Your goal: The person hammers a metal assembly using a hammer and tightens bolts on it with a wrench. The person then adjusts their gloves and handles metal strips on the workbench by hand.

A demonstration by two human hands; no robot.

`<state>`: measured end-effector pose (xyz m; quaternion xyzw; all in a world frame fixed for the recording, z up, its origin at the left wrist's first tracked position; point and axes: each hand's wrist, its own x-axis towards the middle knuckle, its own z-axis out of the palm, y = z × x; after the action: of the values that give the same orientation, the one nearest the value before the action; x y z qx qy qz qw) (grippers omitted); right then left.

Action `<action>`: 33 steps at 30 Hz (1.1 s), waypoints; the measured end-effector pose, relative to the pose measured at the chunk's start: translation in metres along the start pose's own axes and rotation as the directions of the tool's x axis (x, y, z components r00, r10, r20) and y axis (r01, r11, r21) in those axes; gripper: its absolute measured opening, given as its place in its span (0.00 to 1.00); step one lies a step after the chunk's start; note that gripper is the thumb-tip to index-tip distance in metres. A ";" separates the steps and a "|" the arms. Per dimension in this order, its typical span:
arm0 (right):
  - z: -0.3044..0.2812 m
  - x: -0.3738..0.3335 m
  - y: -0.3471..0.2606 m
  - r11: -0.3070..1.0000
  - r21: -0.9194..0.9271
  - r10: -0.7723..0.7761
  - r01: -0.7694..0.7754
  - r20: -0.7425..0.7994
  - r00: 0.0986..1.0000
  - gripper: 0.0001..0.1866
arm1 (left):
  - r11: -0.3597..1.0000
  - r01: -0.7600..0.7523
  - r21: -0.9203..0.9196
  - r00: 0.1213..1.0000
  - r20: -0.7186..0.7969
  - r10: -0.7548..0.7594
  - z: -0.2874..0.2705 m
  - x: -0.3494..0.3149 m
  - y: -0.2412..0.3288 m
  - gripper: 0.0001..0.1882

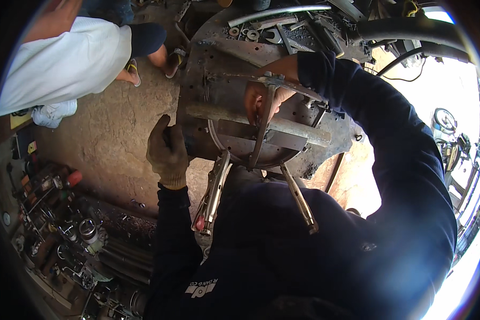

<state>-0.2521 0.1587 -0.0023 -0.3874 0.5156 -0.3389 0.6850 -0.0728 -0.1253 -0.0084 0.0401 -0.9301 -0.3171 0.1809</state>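
Observation:
My right hand [256,104], bare, reaches over the far side of a round metal frame [215,140]. Its fingers are bent together beside the frame's flat crossbar [264,125], which partly covers them; what they pinch, if anything, is hidden. Under the hand a metal pipe [298,129] lies across the steel table [197,80]. Locking pliers [214,186] grip the near left of the frame, and a second pair of locking pliers [298,200] sits at its near right. My left hand [167,153], in a dark work glove, hovers off the table's left edge, fingers curled, with nothing visible in it.
Washers [252,35], an open-ended wrench [273,36] and metal scraps lie at the table's far side. A person in a white shirt [69,64] stands at the far left. Tools and machine parts [88,229] crowd the lower left. Thick dark hoses [410,29] run at the far right.

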 end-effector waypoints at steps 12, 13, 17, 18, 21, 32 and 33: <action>0.000 0.001 0.022 0.995 0.013 -0.099 0.099 0.019 0.995 0.15 | 1.000 0.021 0.019 1.000 0.009 -0.022 0.004 0.000 -0.004 0.14; -0.003 0.003 0.015 0.994 0.007 -0.106 0.106 0.031 0.994 0.15 | 0.999 0.028 0.032 1.000 0.003 -0.028 -0.001 -0.003 -0.005 0.14; -0.012 -0.027 -0.027 0.996 -0.075 -0.005 -0.055 -0.635 0.772 0.15 | 1.000 -0.014 -0.015 1.000 -0.027 0.014 0.003 -0.003 -0.003 0.14; -0.018 -0.038 -0.041 0.965 -0.206 -0.060 -0.159 -0.772 0.633 0.16 | 1.000 -0.001 -0.010 1.000 -0.019 0.001 0.001 -0.003 -0.001 0.14; -0.054 -0.058 -0.022 0.713 -0.486 -0.288 -0.505 -0.860 0.421 0.16 | 0.999 -0.037 -0.004 0.999 -0.014 0.037 0.003 0.004 0.002 0.14; -0.050 -0.057 0.015 0.168 -0.579 -0.424 -0.798 -0.773 0.472 0.20 | 0.998 -0.019 -0.062 0.997 -0.072 0.014 0.003 -0.003 -0.003 0.14; -0.048 -0.060 0.014 0.194 -0.500 -0.344 -0.844 -0.841 0.419 0.18 | 0.998 -0.029 -0.059 0.997 -0.079 0.024 0.003 -0.004 -0.006 0.14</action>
<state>-0.3119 0.2087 0.0039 -0.3625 0.9299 0.0605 -0.0104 -0.0706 -0.1270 -0.0156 0.0348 -0.9129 -0.3405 0.2224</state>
